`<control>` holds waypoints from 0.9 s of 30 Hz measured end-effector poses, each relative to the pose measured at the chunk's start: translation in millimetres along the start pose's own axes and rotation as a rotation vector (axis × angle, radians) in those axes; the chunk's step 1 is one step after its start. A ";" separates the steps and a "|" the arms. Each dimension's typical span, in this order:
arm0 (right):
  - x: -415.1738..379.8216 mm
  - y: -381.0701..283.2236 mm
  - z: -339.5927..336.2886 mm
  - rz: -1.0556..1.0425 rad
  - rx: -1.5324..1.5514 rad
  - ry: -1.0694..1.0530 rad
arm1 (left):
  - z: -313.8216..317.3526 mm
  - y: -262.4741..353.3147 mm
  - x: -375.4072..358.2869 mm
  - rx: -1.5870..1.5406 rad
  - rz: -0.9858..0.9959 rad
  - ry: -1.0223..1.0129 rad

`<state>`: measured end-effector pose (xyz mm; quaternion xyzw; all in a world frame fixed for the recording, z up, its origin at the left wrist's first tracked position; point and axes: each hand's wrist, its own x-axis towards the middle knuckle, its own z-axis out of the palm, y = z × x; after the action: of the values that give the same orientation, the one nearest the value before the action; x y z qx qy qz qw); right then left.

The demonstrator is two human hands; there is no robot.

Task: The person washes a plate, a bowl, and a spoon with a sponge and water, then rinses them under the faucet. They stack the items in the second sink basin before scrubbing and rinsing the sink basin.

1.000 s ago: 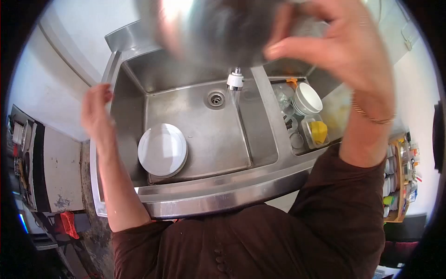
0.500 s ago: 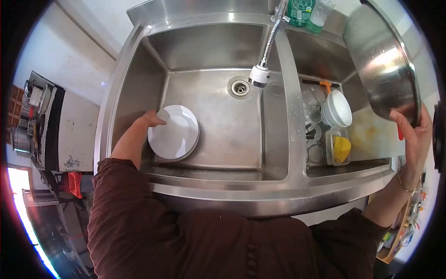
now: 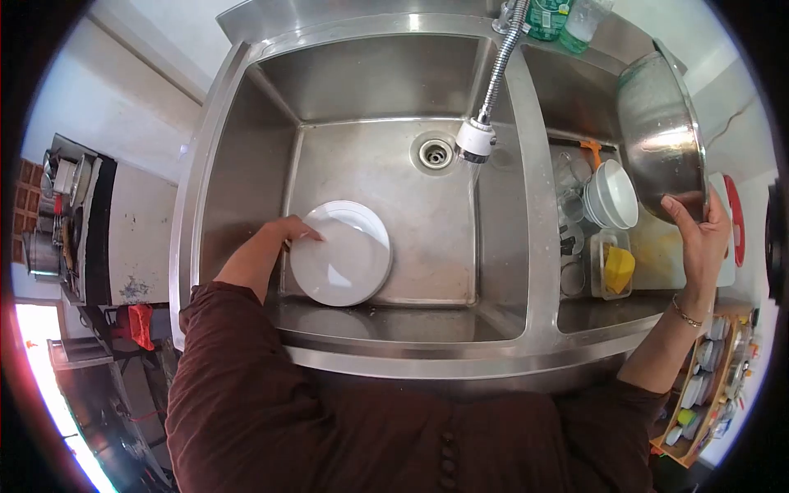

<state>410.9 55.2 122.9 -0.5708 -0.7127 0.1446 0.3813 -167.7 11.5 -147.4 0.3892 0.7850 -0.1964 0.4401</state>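
At the left of the large sink basin, my left hand [image 3: 293,231] grips the edge of a stack of white plates [image 3: 349,263], thumb over the top one. My right hand [image 3: 699,234] is closed on the lower rim of a big metal bowl [image 3: 657,123], which is tipped on its side over the right basin. Below and left of that bowl, nested white bowls [image 3: 615,195] lie tilted among glasses [image 3: 573,177]. A clear plastic container [image 3: 598,283] with a yellow sponge [image 3: 619,269] is nearer to me.
A flexible faucet [image 3: 476,140] hangs over the large basin near the drain [image 3: 436,154]. The steel divider [image 3: 542,205] separates both basins. Green bottles [image 3: 548,16] stand at the back. An orange-handled squeegee [image 3: 592,152] lies behind the white bowls. Shelves of dishes [image 3: 699,386] stand at right.
My left hand and the plates have shifted right in the basin. My right hand has brought the metal bowl left, closer to the white bowls. The view has shifted slightly.
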 end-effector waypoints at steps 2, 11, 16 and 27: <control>-0.9 4.9 2.4 0.023 -0.008 -0.002 | 19.4 9.5 1.5 -0.500 0.104 -0.101; -8.1 33.2 8.5 0.142 0.007 -0.022 | 64.0 68.4 10.7 -0.938 0.185 -0.247; -10.7 43.6 12.3 0.153 0.084 0.031 | 94.4 87.2 0.9 -0.927 0.245 -0.354; -12.1 40.3 19.4 0.140 0.062 0.030 | 110.3 113.2 24.0 -0.949 0.389 -0.164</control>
<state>426.2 60.8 79.5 -0.6093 -0.6604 0.1845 0.3982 -27.0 20.3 -222.9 0.2686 0.6639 0.2367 0.6566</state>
